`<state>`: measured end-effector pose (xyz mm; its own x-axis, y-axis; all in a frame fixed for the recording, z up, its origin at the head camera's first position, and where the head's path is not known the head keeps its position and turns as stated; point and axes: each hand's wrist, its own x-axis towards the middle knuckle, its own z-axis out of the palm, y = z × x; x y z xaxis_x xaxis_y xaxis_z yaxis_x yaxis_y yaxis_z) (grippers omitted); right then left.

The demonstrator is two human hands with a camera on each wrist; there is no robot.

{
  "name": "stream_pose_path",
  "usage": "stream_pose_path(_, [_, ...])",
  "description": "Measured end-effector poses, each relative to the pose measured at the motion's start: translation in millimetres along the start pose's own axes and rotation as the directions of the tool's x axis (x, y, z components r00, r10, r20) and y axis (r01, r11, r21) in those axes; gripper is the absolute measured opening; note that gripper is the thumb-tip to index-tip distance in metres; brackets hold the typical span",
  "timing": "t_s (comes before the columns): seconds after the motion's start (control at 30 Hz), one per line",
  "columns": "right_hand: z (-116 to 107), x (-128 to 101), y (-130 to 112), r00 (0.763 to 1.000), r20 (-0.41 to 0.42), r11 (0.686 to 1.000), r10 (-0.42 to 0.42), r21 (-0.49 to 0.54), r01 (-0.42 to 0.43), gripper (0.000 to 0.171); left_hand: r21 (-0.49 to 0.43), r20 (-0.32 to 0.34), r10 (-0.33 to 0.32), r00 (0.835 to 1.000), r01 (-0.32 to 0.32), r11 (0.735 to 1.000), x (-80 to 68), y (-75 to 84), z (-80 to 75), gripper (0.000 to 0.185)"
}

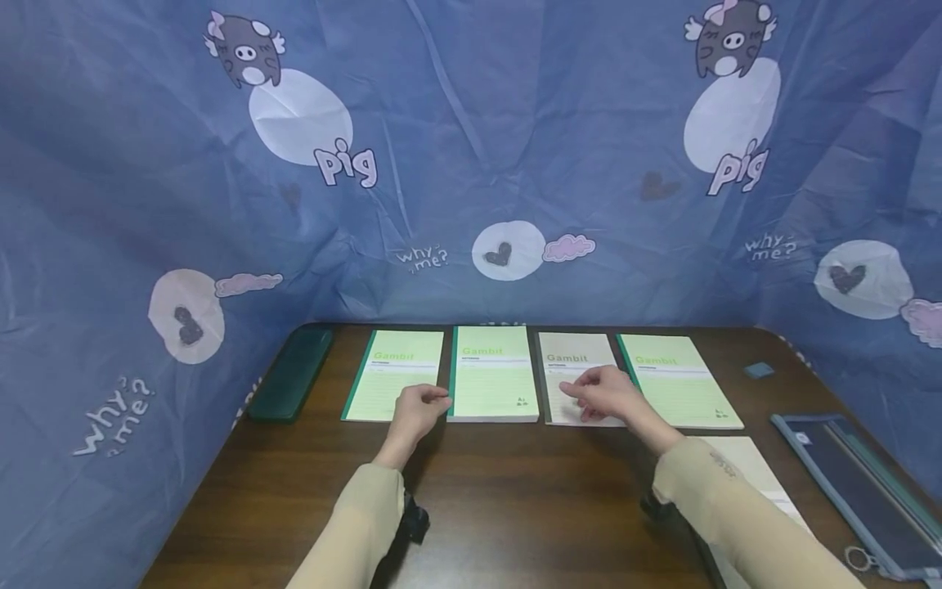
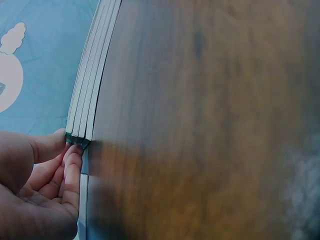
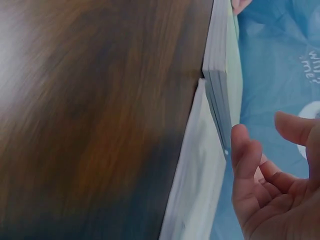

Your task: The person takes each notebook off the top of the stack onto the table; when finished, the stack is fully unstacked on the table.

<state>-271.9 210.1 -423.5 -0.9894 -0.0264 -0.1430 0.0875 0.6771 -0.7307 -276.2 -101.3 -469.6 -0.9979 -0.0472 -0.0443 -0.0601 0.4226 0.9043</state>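
Four-cornered Gambit notebooks lie in a row along the back of the table. My left hand (image 1: 419, 413) pinches the near left corner of a stack of notebooks (image 1: 491, 372) with green spines. Several layers of that notebook stack (image 2: 95, 70) show edge-on in the left wrist view, thumb on one side and fingers on the other. To its left lies a green-spined notebook (image 1: 401, 368). Over a grey-spined notebook (image 1: 574, 348) hovers my right hand (image 1: 607, 393), thumb apart from loosely bent fingers, nothing held. In the right wrist view, the right hand (image 3: 280, 190) is beside the stack's edge.
Right of the row lies another green-spined notebook (image 1: 680, 376). A pale notebook (image 1: 758, 470) is partly hidden under my right sleeve. A dark green case (image 1: 292, 372) sits at the left edge; a blue zip pouch (image 1: 854, 483) and a small blue piece (image 1: 759, 370) lie at right.
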Motion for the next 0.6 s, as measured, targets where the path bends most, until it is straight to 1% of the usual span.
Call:
stream_pose_path(0.23, [31, 21, -12, 1.0, -0.025, 0.999, 0.001, 0.034, 0.0, 0.04, 0.011, -0.009, 0.006, 1.0, -0.006, 1.0, 1.1, -1.4, -0.9, 0.02])
stream_pose_path(0.47, [50, 29, -19, 0.997, -0.061, 0.998, -0.036, -0.063, 0.032, 0.037, 0.016, -0.015, -0.023, 1.0, 0.023, 1.0, 2.7, -2.6, 1.2, 0.021])
stream_pose_path(0.6, [58, 30, -23, 0.997, -0.066, 0.996, -0.044, -0.076, 0.039, 0.035, 0.02, -0.012, -0.022, 1.0, 0.022, 1.0, 2.8, -1.7, 2.2, 0.021])
